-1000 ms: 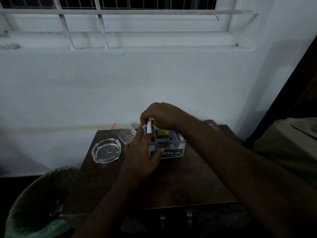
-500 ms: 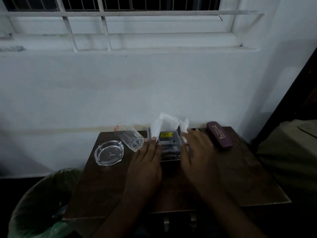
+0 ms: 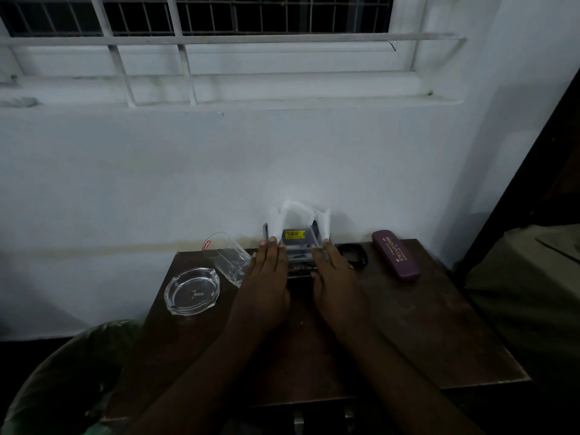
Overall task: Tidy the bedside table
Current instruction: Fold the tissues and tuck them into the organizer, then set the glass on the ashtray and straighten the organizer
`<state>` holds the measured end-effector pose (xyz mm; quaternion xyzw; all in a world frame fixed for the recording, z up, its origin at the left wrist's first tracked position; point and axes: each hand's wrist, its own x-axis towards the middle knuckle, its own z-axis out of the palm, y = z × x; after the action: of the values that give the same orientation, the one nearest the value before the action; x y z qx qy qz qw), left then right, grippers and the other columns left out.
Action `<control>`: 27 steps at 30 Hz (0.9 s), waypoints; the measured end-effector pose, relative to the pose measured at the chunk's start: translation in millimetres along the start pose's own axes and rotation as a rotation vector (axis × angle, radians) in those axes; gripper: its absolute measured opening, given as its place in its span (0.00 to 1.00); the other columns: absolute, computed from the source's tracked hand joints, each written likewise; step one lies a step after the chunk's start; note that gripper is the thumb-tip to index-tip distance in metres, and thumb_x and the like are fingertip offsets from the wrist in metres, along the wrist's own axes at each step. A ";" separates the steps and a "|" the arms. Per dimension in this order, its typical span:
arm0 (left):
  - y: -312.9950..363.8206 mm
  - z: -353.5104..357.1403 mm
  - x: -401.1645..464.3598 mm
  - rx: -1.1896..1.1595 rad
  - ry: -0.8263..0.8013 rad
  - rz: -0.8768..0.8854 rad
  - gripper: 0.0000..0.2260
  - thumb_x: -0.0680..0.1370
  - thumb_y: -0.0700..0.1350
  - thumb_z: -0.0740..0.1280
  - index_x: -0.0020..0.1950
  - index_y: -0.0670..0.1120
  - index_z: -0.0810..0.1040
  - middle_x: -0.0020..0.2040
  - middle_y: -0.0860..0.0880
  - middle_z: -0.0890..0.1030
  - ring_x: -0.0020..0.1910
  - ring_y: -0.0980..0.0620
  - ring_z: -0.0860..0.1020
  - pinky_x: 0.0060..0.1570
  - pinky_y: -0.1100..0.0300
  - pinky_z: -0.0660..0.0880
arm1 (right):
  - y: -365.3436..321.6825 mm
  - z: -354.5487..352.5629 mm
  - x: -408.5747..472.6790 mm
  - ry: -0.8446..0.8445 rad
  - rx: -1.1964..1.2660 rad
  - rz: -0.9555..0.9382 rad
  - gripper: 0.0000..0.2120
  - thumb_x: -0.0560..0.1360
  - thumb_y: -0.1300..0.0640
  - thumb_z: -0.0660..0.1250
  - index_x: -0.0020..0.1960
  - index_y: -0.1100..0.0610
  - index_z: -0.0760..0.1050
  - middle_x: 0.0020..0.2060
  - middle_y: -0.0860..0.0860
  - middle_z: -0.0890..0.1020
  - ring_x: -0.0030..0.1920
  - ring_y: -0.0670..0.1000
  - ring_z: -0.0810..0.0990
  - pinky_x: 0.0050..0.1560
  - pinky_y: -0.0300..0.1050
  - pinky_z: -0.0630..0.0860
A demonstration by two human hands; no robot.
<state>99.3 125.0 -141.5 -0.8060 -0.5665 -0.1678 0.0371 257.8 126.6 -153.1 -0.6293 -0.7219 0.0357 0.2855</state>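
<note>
Tissue holder (image 3: 296, 243) at back edge of bedside table (image 3: 408, 324), against wall. Left hand (image 3: 266, 277) and right hand (image 3: 337, 277) flat, fingers extended, pressing its two sides; neither hand curls around it.

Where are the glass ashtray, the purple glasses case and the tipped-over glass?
glass ashtray (image 3: 192, 291), head view, its middle.
purple glasses case (image 3: 396, 255), head view, its lid.
tipped-over glass (image 3: 230, 258), head view, its side.

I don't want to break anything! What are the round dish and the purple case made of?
The round dish looks like thick clear glass: see-through, shiny, with bright edges, so it could break. The purple case has a matte maroon cover with gold lettering; it may be plastic or leatherette, but I can't tell which.
</note>
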 end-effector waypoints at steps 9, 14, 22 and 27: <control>-6.2 1.1 17.0 0.008 -0.032 -0.005 0.36 0.74 0.41 0.60 0.79 0.39 0.47 0.80 0.38 0.48 0.79 0.40 0.44 0.76 0.50 0.43 | -5.0 -3.5 17.8 -0.059 0.017 0.057 0.26 0.79 0.60 0.58 0.77 0.50 0.59 0.79 0.51 0.56 0.77 0.55 0.58 0.73 0.49 0.64; -6.8 0.0 18.0 -0.004 -0.024 -0.009 0.35 0.74 0.43 0.60 0.79 0.38 0.52 0.80 0.38 0.53 0.79 0.40 0.49 0.77 0.49 0.48 | -4.7 -5.7 17.4 -0.056 0.036 0.045 0.25 0.80 0.59 0.58 0.76 0.51 0.60 0.78 0.53 0.58 0.77 0.54 0.58 0.74 0.49 0.62; -8.2 -10.4 19.9 0.006 -0.045 0.008 0.34 0.73 0.44 0.61 0.78 0.38 0.56 0.78 0.38 0.58 0.78 0.40 0.54 0.77 0.47 0.53 | -9.0 -10.7 18.0 -0.014 0.022 0.039 0.23 0.79 0.55 0.60 0.74 0.52 0.65 0.77 0.54 0.61 0.76 0.55 0.61 0.72 0.50 0.66; -10.6 -26.9 18.3 -0.071 -0.040 0.000 0.32 0.75 0.44 0.62 0.77 0.40 0.59 0.78 0.40 0.61 0.78 0.41 0.57 0.76 0.47 0.56 | -14.0 -17.8 14.4 0.002 -0.035 0.028 0.24 0.78 0.53 0.61 0.73 0.52 0.66 0.76 0.53 0.63 0.74 0.55 0.63 0.69 0.50 0.69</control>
<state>88.9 138.5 -111.8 -0.8099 -0.5609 -0.1716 -0.0027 252.9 131.6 -127.3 -0.6443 -0.7133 0.0261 0.2746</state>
